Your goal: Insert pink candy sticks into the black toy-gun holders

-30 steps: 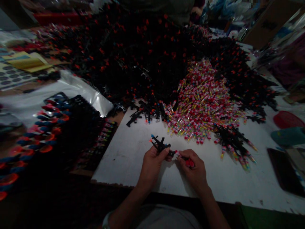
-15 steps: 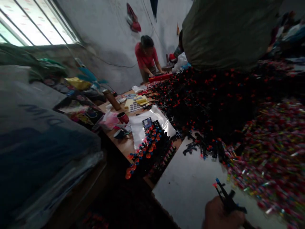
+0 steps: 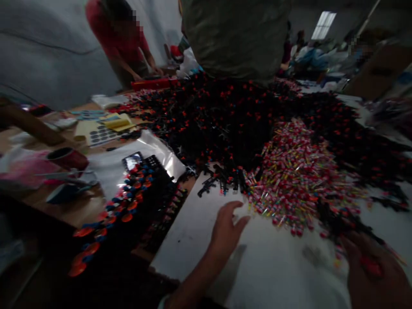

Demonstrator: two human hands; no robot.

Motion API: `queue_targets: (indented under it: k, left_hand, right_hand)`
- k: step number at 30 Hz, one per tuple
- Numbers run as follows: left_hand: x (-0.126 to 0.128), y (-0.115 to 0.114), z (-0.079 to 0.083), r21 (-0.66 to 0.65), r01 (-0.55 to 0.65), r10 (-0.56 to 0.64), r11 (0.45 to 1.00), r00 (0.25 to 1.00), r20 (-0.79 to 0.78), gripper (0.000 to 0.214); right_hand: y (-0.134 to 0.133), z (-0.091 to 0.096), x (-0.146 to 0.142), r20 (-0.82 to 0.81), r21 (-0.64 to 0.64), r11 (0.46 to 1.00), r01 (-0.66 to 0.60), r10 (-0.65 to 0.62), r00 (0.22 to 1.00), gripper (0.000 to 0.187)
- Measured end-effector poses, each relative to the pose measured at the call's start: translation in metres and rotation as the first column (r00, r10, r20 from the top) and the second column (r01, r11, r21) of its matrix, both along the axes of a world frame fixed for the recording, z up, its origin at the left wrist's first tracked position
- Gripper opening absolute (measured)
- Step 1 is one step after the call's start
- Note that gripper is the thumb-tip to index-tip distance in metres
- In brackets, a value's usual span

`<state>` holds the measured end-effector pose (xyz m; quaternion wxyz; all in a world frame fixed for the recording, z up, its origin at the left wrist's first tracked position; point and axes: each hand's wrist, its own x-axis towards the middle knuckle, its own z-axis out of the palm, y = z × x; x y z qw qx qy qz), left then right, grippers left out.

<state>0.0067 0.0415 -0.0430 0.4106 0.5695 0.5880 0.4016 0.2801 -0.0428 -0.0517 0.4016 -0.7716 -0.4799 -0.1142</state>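
Observation:
My left hand (image 3: 227, 227) reaches forward over the white board (image 3: 273, 270), fingers stretched out and holding nothing. Its fingertips are just short of a few small black toy guns (image 3: 220, 180) at the board's far edge. My right hand (image 3: 375, 270) is blurred at the lower right, curled round a small red-capped tube (image 3: 371, 266). It sits beside a bunch of black guns with tubes fitted (image 3: 341, 216). A pile of colourful tubes (image 3: 296, 176) lies ahead between the hands.
A huge heap of black toy guns with orange tips (image 3: 231, 116) covers the table behind. Stacked finished toys (image 3: 128, 206), a phone (image 3: 131, 161), a clear bag (image 3: 161, 150), a red cup (image 3: 69, 158) and sticker sheets (image 3: 99, 135) lie left. A grey-green sack (image 3: 234, 34) and a person in red (image 3: 119, 38) are behind.
The black toy gun has left my left hand, which now reaches forward with fingers spread. My right hand has moved out to the lower right. The camera swung left and came partly back.

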Motion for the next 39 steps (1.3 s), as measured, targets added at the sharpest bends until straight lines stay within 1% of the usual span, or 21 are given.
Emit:
queue_targets:
  k: [1, 2, 3, 4, 7, 10, 13, 15, 18, 19, 21, 24, 26, 28, 30, 32, 33, 34, 36, 37, 39]
  left_hand:
    - [-0.003, 0.013, -0.002, 0.077, -0.038, 0.044, 0.996, 0.996, -0.081, 0.028]
    - [-0.003, 0.026, -0.004, 0.135, -0.055, 0.075, 0.989, 0.986, -0.151, 0.028]
    - [0.0, 0.039, -0.006, 0.175, -0.063, 0.101, 0.983, 0.972, -0.213, 0.03]
    - [0.004, 0.051, -0.007, 0.202, -0.062, 0.118, 0.977, 0.954, -0.275, 0.031]
    - [0.026, 0.081, -0.009, 0.246, -0.022, 0.129, 0.969, 0.895, -0.428, 0.041]
    - [0.041, 0.096, -0.012, 0.214, 0.048, 0.059, 0.976, 0.88, -0.471, 0.042]
    - [0.034, 0.092, -0.015, 0.187, 0.092, 0.001, 0.978, 0.894, -0.448, 0.031]
    - [0.021, 0.08, -0.016, 0.175, 0.094, -0.008, 0.98, 0.899, -0.438, 0.027]
    - [0.002, 0.056, -0.016, 0.136, 0.058, -0.004, 0.989, 0.929, -0.37, 0.027]
    - [-0.003, 0.049, -0.016, 0.108, 0.021, 0.015, 0.994, 0.945, -0.325, 0.029]
    - [-0.01, 0.036, -0.017, 0.028, -0.086, 0.091, 0.996, 0.97, -0.228, 0.035]
    - [-0.017, 0.026, -0.017, -0.036, -0.225, 0.22, 0.974, 0.97, -0.106, 0.046]
    - [-0.02, 0.024, -0.017, -0.022, -0.247, 0.246, 0.969, 0.968, -0.051, 0.045]
    - [-0.022, 0.023, -0.016, -0.027, -0.257, 0.258, 0.966, 0.966, 0.005, 0.034]
    - [-0.022, 0.023, -0.015, -0.076, -0.285, 0.293, 0.955, 0.949, 0.118, 0.025]
    - [-0.022, 0.023, -0.014, -0.158, -0.306, 0.339, 0.939, 0.901, 0.272, 0.027]
    - [-0.02, 0.023, -0.014, -0.198, -0.303, 0.355, 0.932, 0.871, 0.339, 0.029]
    - [-0.019, 0.023, -0.015, -0.229, -0.291, 0.362, 0.929, 0.848, 0.388, 0.032]
    - [-0.014, 0.022, -0.017, -0.254, -0.253, 0.344, 0.933, 0.833, 0.434, 0.035]
    - [-0.011, 0.022, -0.018, -0.246, -0.229, 0.318, 0.942, 0.843, 0.433, 0.035]
    - [-0.007, 0.019, -0.02, -0.178, -0.203, 0.257, 0.963, 0.892, 0.372, 0.031]
  right_hand:
    - [0.005, 0.005, 0.003, 0.068, 0.027, 0.999, 0.042, -0.044, 0.997, 0.046]
    - [0.013, 0.006, 0.001, 0.112, 0.053, 0.998, 0.034, -0.039, 0.993, 0.044]
    - [0.023, 0.004, -0.006, 0.133, 0.056, 0.998, -0.043, 0.035, 0.991, 0.042]
    - [0.034, -0.001, -0.017, 0.127, 0.037, 0.987, -0.159, 0.153, 0.98, 0.039]
    - [0.076, -0.018, -0.063, 0.08, -0.026, 0.895, -0.446, 0.446, 0.891, 0.033]
    - [0.115, -0.026, -0.102, 0.074, -0.14, 0.804, -0.578, 0.59, 0.804, 0.038]
    - [0.131, -0.025, -0.119, 0.063, -0.251, 0.729, -0.637, 0.669, 0.741, 0.038]
    - [0.126, -0.025, -0.12, 0.047, -0.296, 0.673, -0.678, 0.719, 0.694, 0.035]
    - [0.111, -0.031, -0.112, 0.035, -0.299, 0.637, -0.71, 0.751, 0.659, 0.027]
    - [0.107, -0.033, -0.108, 0.034, -0.285, 0.642, -0.711, 0.748, 0.662, 0.024]
    - [0.102, -0.035, -0.102, 0.034, -0.234, 0.68, -0.695, 0.72, 0.693, 0.019]
    - [0.098, -0.033, -0.099, -0.015, -0.136, 0.74, -0.659, 0.664, 0.748, 0.02]
    - [0.094, -0.029, -0.101, -0.09, -0.123, 0.725, -0.677, 0.672, 0.735, 0.024]
    - [0.088, -0.024, -0.103, -0.158, -0.146, 0.704, -0.695, 0.677, 0.719, 0.029]
    - [0.082, -0.018, -0.104, -0.208, -0.158, 0.725, -0.67, 0.639, 0.74, 0.032]
    - [0.076, -0.012, -0.105, -0.231, -0.115, 0.768, -0.63, 0.596, 0.769, 0.03]
    - [0.074, -0.009, -0.106, -0.227, -0.082, 0.775, -0.626, 0.597, 0.769, 0.028]
    - [0.072, -0.006, -0.109, -0.214, -0.051, 0.767, -0.64, 0.617, 0.757, 0.027]
    - [0.07, 0.0, -0.118, -0.173, -0.03, 0.708, -0.706, 0.692, 0.701, 0.03]
    - [0.069, 0.001, -0.124, -0.156, -0.06, 0.671, -0.74, 0.726, 0.67, 0.034]
    - [0.069, 0.0, -0.136, -0.117, -0.202, 0.615, -0.762, 0.758, 0.642, 0.04]
